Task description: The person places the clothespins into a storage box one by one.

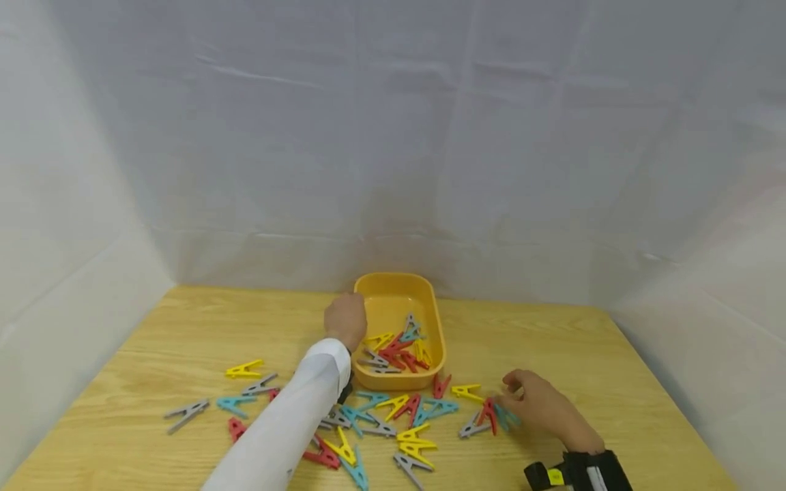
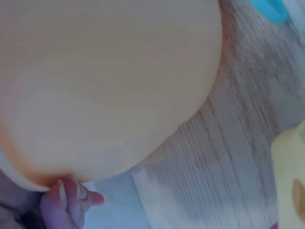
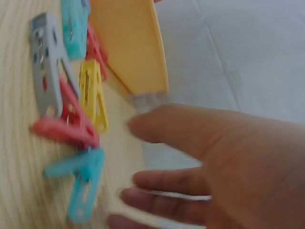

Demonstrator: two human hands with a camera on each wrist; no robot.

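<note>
Clothespins (image 1: 424,409) scattered by relaxed right hand (image 1: 540,406), left hand (image 1: 346,319) gripping tray (image 1: 437,327) rim, fingers (image 2: 71,200) visible only wrist-side

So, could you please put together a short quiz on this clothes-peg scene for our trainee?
1. True or false: the yellow tray holds no pegs.
2. Which hand is at the tray's rim? A) left hand B) right hand
3. Fill in: the right hand reaches among loose pegs lying on the wooden ____.

Key: 1 false, several pegs lie in its near end. 2 A. 3 table.
</note>
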